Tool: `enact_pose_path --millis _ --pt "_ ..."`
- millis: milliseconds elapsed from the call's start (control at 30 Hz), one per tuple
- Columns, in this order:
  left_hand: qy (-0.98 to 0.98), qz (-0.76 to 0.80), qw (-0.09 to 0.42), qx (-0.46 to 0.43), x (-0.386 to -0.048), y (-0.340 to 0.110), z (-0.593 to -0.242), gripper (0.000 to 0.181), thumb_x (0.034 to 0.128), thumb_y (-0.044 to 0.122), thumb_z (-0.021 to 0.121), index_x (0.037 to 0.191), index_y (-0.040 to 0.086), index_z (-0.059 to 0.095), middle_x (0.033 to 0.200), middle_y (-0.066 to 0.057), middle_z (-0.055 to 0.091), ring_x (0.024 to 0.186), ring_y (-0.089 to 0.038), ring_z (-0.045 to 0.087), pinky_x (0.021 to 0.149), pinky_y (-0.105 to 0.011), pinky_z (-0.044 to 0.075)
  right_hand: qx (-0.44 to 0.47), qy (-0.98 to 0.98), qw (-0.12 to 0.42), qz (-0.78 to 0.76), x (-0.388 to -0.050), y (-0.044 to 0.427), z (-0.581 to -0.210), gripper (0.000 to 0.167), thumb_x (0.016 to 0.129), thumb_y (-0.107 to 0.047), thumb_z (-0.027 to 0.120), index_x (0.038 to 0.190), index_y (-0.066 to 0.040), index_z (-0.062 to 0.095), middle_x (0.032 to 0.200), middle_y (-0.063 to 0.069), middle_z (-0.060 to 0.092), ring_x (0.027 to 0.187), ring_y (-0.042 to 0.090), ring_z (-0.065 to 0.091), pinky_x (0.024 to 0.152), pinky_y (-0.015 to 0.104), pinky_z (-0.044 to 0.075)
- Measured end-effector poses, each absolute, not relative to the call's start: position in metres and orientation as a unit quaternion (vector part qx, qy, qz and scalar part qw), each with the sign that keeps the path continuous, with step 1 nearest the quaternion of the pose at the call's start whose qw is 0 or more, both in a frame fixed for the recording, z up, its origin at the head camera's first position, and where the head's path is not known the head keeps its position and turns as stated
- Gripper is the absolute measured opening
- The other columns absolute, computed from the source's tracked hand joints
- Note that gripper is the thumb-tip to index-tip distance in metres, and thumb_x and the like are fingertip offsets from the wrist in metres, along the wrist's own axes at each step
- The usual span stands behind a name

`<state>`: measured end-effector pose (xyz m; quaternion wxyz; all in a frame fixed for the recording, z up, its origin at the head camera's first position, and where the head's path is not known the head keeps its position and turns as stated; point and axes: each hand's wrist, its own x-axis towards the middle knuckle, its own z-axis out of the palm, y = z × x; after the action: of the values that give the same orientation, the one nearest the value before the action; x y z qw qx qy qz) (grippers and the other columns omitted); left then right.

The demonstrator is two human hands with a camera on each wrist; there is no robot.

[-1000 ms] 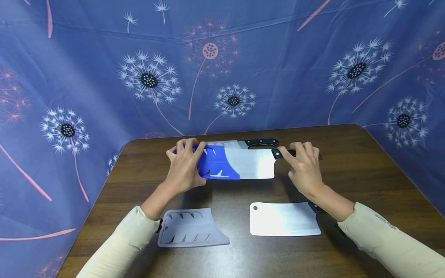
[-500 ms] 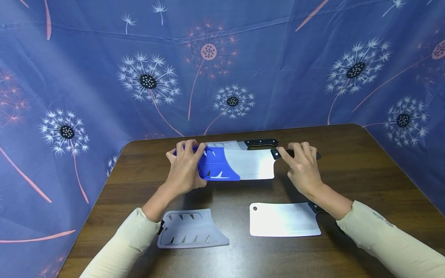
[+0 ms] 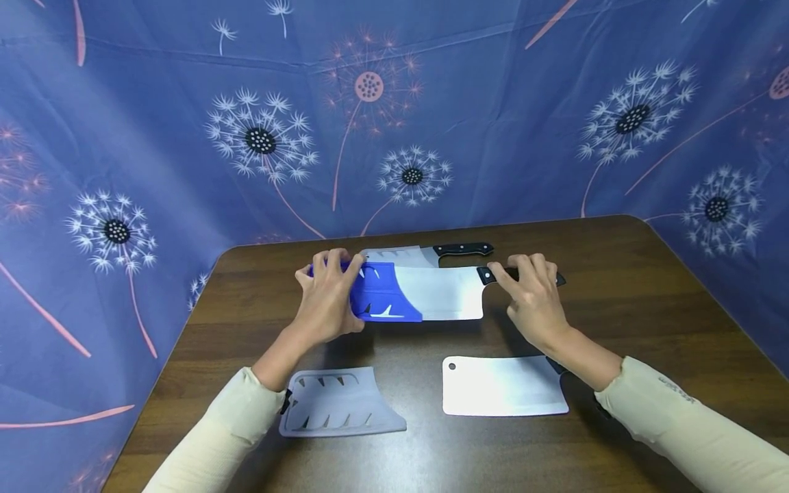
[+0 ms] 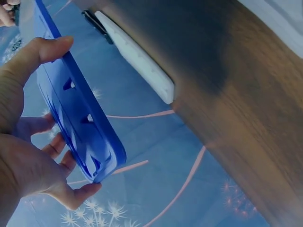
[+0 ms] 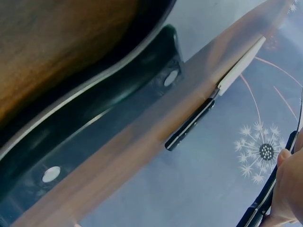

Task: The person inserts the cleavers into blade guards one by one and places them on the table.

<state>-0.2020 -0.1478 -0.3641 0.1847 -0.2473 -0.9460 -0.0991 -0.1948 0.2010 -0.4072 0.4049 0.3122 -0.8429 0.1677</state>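
Note:
Above the table, my left hand [image 3: 323, 298] grips the closed end of a blue blade sheath [image 3: 385, 294], thumb on one edge and fingers on the other in the left wrist view. A cleaver [image 3: 448, 293] has the front of its blade inside this sheath; the rear part of the blade is bare. My right hand [image 3: 536, 301] holds the cleaver by its black riveted handle [image 5: 265, 194], partly hidden by the fingers. Below the right forearm, a second cleaver [image 3: 502, 387] lies bare, its handle mostly covered by the arm. A pale grey sheath [image 3: 339, 404] lies by the left sleeve.
Behind the held cleaver, a knife with a black handle [image 3: 464, 250] lies in a whitish sheath [image 4: 137, 59] near the table's back edge. The brown wooden table [image 3: 653, 294] ends at a blue dandelion-print cloth [image 3: 493, 157]. A riveted dark handle [image 5: 118, 99] looms close in the right wrist view.
Both hands, with the cleaver and blue sheath, stay almost in place; the right hand shifts very slightly left. The view itself moves a little. The blade's depth in the sheath looks about the same.

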Motion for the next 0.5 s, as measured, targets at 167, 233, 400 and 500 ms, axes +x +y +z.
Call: enact_pose_path --millis 167,233,400,500 --pt "-0.948 -0.100 0.169 -0.250 -0.205 -0.152 -0.365 0.106 0.0418 0.033 0.094 0.135 0.015 0.046 0.126 -0.017 0.043 0.119 -0.042 0.035 0.083 -0.068 0.026 0.325 -0.837 0.403 0.175 -0.194 0.199 -0.406 0.082 0.049 0.035 0.054 0.120 -0.006 0.056 0.105 0.027 0.052 0.085 0.040 0.039 0.070 0.054 0.030" --pt "-0.947 -0.102 0.167 -0.253 -0.207 -0.154 -0.364 0.106 0.0426 0.032 0.093 0.135 0.016 0.045 0.127 -0.017 0.043 0.119 -0.042 0.035 0.083 -0.068 0.025 0.327 -0.837 0.401 0.177 -0.195 0.199 -0.404 0.083 0.049 0.035 0.053 0.120 -0.007 0.056 0.105 0.027 0.051 0.085 0.040 0.039 0.069 0.053 0.028" --pt "-0.944 -0.105 0.173 -0.259 -0.208 -0.156 -0.363 0.106 0.0434 0.033 0.093 0.136 0.015 0.044 0.127 -0.017 0.043 0.119 -0.042 0.034 0.083 -0.068 0.024 0.331 -0.836 0.402 0.173 -0.198 0.198 -0.399 0.084 0.047 0.035 0.053 0.120 -0.007 0.056 0.104 0.027 0.051 0.085 0.041 0.040 0.068 0.054 0.029" --pt "-0.943 -0.106 0.178 -0.261 -0.208 -0.155 -0.362 0.107 0.0438 0.034 0.093 0.137 0.014 0.045 0.127 -0.018 0.043 0.120 -0.042 0.034 0.082 -0.068 0.024 0.331 -0.835 0.405 0.171 -0.201 0.198 -0.396 0.083 0.046 0.035 0.054 0.118 -0.007 0.057 0.103 0.027 0.051 0.085 0.041 0.040 0.068 0.055 0.030"
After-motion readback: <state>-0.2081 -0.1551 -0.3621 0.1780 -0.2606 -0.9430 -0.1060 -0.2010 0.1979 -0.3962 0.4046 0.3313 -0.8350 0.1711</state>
